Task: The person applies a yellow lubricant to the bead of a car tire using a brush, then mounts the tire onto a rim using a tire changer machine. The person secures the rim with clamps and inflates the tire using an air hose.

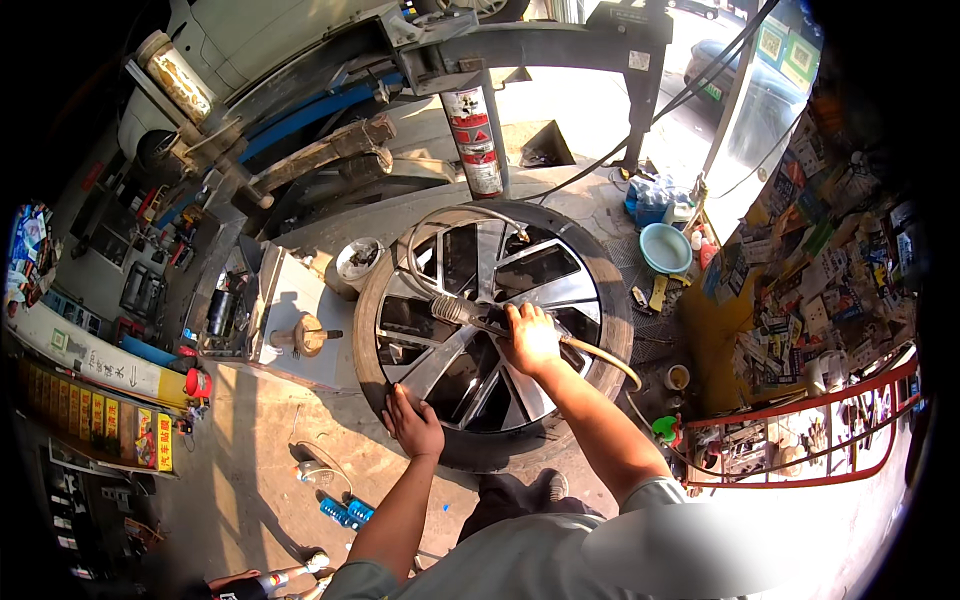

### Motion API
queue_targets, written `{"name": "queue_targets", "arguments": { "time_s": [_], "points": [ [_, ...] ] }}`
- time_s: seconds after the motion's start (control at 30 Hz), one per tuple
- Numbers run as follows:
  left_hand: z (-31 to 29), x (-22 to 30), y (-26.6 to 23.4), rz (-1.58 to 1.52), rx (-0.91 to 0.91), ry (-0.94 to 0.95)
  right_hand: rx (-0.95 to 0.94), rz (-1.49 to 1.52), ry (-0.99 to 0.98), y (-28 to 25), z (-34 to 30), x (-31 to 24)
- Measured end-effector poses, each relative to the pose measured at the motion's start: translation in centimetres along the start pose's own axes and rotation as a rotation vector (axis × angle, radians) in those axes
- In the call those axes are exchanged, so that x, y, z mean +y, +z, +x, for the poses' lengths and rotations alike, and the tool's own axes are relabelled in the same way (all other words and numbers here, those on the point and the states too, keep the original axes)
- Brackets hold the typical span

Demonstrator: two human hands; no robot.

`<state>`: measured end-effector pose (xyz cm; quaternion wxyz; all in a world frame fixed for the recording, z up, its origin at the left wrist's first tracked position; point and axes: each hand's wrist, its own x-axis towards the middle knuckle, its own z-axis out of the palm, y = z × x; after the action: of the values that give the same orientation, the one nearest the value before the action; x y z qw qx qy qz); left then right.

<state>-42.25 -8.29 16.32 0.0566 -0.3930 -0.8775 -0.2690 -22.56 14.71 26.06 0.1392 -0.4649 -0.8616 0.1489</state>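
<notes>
A tyre mounted on a black and silver alloy wheel [487, 250] lies flat in front of me. My right hand [530, 340] is closed round the handle of a tyre inflator [455, 310] with a ribbed grey body, held over the wheel's middle. A tan hose [612, 362] leaves it on the right, and a thinner hose [412, 240] loops over the far left of the rim toward the far side. My left hand [413, 425] rests open, fingers stretched out, on the near left edge of the tyre and rim. The inflator's grip is partly hidden under my fingers.
Tyre-machine arms and a red-and-white post [472, 140] stand beyond the wheel. A white bucket [358, 262] sits to its left, a light blue basin [665, 248] to its right. A red rack [800, 425] stands at right. Blue fittings [345, 510] lie on the floor; another person's legs show lower left.
</notes>
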Motion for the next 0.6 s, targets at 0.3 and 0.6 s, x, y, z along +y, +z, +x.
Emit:
{"name": "queue_targets", "arguments": {
  "time_s": [0.3,0.6],
  "points": [
    [4.5,-4.4,-0.8,-0.131,0.081,-0.054,0.569,-0.001,0.227,0.0,-12.3,4.7],
    [12.1,-9.4,4.9,-0.163,-0.039,-0.570,0.567,0.346,1.515,7.4,-13.4,6.2]
  ]
}}
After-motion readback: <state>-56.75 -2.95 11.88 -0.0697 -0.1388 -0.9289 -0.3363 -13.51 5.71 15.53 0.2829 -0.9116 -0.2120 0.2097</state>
